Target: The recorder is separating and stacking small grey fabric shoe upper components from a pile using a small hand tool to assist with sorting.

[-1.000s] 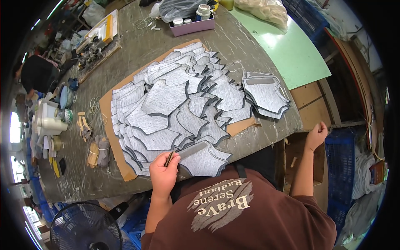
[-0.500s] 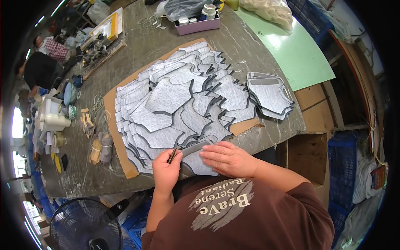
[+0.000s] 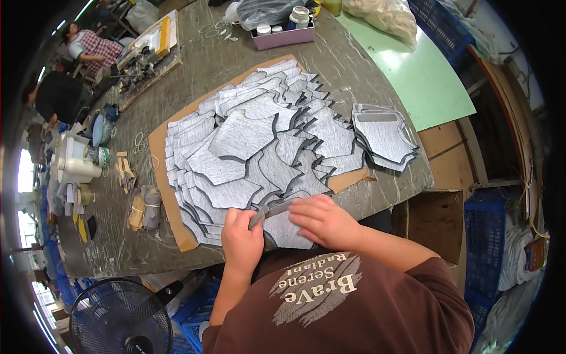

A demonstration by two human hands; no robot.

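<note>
Head view: the left hand (image 3: 243, 236) pinches a thin grey thing (image 3: 258, 217), too small to identify; the right hand (image 3: 324, 223) lies flat, fingers over a dark strip (image 3: 278, 208) on a grey cut piece (image 3: 284, 231) at the table's near edge. The hands are near each other, apart. The side pile (image 3: 386, 141), its top piece bearing a similar strip, looks done; the much larger heap (image 3: 242, 133), showing no strips, seems left.

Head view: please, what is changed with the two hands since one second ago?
The right hand moved left, from out at the right side, onto the nearest grey piece. The left hand still pinches a thin item; the grey pile stayed.
</note>
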